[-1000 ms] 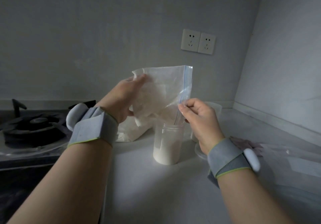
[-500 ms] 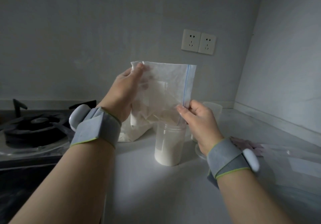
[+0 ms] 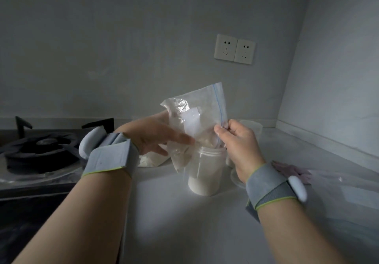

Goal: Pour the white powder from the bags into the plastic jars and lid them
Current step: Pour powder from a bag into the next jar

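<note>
Right hand pinches bag over jar; left hand fingers straight, touching bag.

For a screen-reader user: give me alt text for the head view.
The right hand pinches a clear zip bag over a plastic jar partly filled with white powder; the left hand touches the bag's side. Gas stove at left.

Bag betw. left hand & right hand was thin clear plastic, crinkly & glossy, w/ a dusty white film inside. Jar just below right hand was smooth see-through plastic, and the powder in it was fine, matt white. Wristbands behind the hands were soft grey cloth, counter under them smooth & matt, stove left of left hand dull black metal, sockets above right hand glossy white plastic.
</note>
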Demonstrator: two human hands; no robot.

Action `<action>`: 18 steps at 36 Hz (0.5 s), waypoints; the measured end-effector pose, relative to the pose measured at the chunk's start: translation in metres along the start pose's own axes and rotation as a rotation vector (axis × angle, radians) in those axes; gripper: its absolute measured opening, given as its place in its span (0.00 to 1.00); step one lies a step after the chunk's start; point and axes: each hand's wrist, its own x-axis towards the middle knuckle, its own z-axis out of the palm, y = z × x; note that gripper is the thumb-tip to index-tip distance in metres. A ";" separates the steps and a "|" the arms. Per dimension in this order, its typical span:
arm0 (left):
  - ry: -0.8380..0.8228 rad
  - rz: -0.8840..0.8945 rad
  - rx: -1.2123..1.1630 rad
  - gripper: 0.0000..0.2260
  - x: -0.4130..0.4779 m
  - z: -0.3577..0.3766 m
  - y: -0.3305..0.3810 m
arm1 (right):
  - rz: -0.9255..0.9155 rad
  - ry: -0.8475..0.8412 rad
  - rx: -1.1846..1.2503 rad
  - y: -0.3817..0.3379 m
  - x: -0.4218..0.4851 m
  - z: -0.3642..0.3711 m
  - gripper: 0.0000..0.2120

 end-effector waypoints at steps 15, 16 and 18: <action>-0.036 -0.066 0.105 0.13 0.009 0.011 -0.015 | 0.006 0.015 -0.010 -0.003 -0.001 -0.001 0.11; 0.006 -0.058 0.123 0.12 0.011 0.010 -0.015 | 0.006 0.023 -0.009 -0.003 -0.001 -0.002 0.13; 0.089 -0.047 0.105 0.12 0.013 0.007 -0.014 | 0.010 0.036 0.006 -0.004 -0.001 -0.002 0.14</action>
